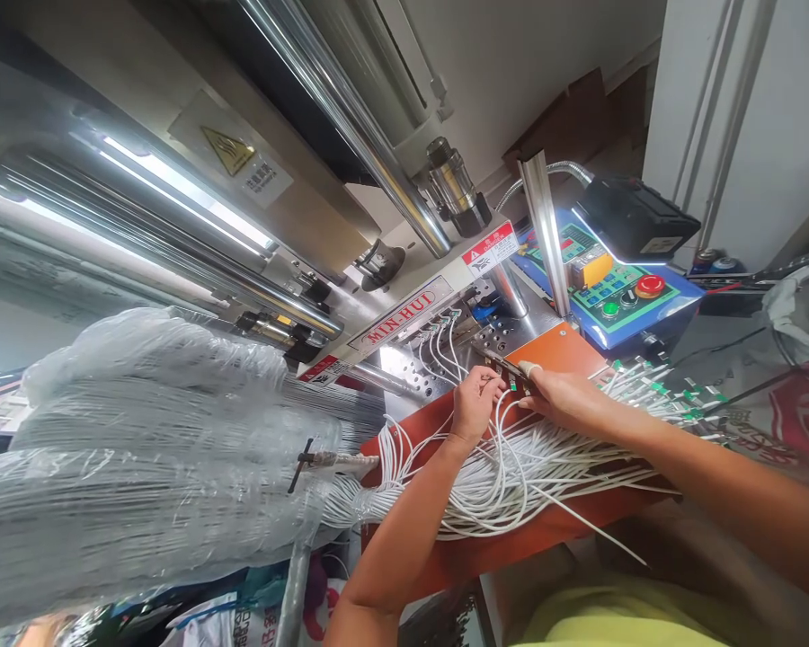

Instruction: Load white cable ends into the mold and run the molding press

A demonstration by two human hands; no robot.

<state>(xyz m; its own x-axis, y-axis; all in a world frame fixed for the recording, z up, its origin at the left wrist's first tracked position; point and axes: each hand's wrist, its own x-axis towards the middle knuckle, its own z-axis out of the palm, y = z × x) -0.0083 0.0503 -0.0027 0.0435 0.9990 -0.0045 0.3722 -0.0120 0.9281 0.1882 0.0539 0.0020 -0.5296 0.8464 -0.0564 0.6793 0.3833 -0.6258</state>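
My left hand [473,403] is closed in a pinch around the end of a white cable, though the fingertips hide part of it. Close beside it, my right hand [561,394] grips the near end of a narrow dark metal bar [507,364], thumb on top. Small pale and green pieces show along this bar, at the ends of cables. Below both hands, a thick bundle of white cables [512,476] lies across an orange-red board [458,562]. Many cable ends with green-and-white tips [674,395] fan out at the right.
Ahead is a press [404,319] with steel columns; several cables [448,346] run into it. A blue control box [613,310] with a red button stands at the right. Plastic-wrapped cables [162,458] fill the left, and a clamp [316,458] sits at the board's left edge.
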